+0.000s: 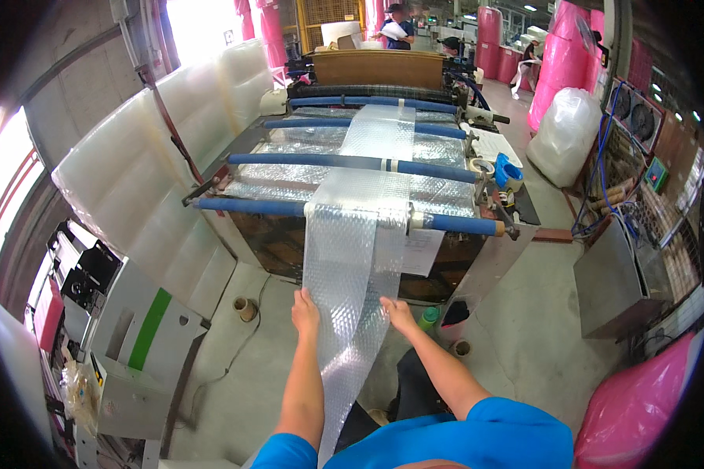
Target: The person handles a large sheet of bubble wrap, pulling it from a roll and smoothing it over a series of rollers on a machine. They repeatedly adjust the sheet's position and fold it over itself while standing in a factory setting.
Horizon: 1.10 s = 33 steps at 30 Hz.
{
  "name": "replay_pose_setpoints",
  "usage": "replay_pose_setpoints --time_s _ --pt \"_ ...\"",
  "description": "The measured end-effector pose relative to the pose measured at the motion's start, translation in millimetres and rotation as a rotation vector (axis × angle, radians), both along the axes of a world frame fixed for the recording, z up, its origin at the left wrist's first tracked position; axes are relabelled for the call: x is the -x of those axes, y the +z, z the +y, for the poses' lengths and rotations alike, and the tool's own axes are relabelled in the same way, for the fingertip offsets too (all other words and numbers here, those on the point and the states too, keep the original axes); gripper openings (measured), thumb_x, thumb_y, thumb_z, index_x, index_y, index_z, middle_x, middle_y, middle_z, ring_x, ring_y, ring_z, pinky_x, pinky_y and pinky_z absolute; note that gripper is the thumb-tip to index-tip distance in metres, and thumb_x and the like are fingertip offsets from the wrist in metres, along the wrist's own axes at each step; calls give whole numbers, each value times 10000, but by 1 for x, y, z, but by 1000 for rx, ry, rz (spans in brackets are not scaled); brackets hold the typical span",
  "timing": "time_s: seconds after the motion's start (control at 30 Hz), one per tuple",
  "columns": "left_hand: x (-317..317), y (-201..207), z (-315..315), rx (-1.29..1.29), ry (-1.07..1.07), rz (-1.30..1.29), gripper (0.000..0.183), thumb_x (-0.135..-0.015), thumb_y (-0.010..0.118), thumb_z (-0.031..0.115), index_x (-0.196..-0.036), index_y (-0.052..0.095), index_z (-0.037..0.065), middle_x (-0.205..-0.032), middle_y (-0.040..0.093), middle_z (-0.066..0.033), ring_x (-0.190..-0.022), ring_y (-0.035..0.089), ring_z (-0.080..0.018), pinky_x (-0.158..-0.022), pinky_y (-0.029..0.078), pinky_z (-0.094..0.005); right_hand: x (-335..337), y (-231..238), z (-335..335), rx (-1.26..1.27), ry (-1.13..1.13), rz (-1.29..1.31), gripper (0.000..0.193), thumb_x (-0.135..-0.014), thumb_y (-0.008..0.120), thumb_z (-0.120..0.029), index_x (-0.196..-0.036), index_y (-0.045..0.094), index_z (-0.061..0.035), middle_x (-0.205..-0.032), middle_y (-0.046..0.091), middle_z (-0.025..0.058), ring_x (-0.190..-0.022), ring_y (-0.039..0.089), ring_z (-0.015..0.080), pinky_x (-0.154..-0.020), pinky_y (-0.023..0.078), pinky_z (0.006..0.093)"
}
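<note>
A long strip of see-through bubble wrap runs over the blue rollers of a machine and hangs down in front of me, its lower part reaching my body. The strip shows a lengthwise overlap or fold. At its left edge, my left hand is closed, pinching the film. My right hand grips the right edge at about the same height, fingers curled round it. Between the hands the film lies slightly slack and shiny. Nearest to them is the front blue roller, over which the strip bends downward.
Tape rolls and a blue tape dispenser sit on the machine's right side. Wrapped white stacks line the left. A grey metal box stands right. On the floor are a cardboard core and a green bottle.
</note>
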<state>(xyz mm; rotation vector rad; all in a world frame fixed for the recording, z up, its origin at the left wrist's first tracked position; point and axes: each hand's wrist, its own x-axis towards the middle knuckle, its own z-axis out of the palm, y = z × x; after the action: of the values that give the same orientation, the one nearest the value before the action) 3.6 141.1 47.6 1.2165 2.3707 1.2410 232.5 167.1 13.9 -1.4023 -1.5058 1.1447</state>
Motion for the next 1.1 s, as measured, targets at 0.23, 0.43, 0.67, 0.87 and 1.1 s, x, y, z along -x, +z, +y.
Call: replay_pose_setpoints --time_s 0.23,0.43,0.67,0.87,1.1 --pt "-9 44 -27 123 -28 -161 593 -659 503 565 -997 446 82 -886 543 -208 -868 501 -358 -723 382 -408 20 69 -6 14 -149 371 323 -793 492 -320 -702 528 -11 -565 457 -2 -490 432 76 -448 352 231" --pt "15 -75 -125 93 -83 -164 658 -599 619 512 -1035 438 54 -967 533 -179 -894 511 -295 -757 389 -365 29 33 -72 6 -56 141 293 -747 556 -284 -662 546 -4 -535 504 18 -486 462 84 -450 373 245" --pt "12 6 -161 -3 11 -160 405 -654 639 352 -848 466 41 -735 544 -119 -655 505 -248 -612 395 -362 26 -3 -155 113 184 70 410 -772 506 -376 -691 559 22 -532 489 18 -520 454 87 -495 375 251" --pt "42 -4 -157 -170 98 -109 240 -765 538 244 -719 504 11 -614 506 -51 -575 469 -151 -537 376 -294 38 19 -166 117 222 152 403 -773 503 -391 -715 576 2 -514 444 -13 -493 425 59 -462 357 231" --pt "41 10 -168 -226 -9 -560 266 -815 466 265 -715 509 23 -582 402 43 -521 337 -52 -466 281 -203 26 -6 -156 177 218 260 355 -779 504 -370 -709 567 -27 -550 462 -17 -490 422 61 -468 361 215"
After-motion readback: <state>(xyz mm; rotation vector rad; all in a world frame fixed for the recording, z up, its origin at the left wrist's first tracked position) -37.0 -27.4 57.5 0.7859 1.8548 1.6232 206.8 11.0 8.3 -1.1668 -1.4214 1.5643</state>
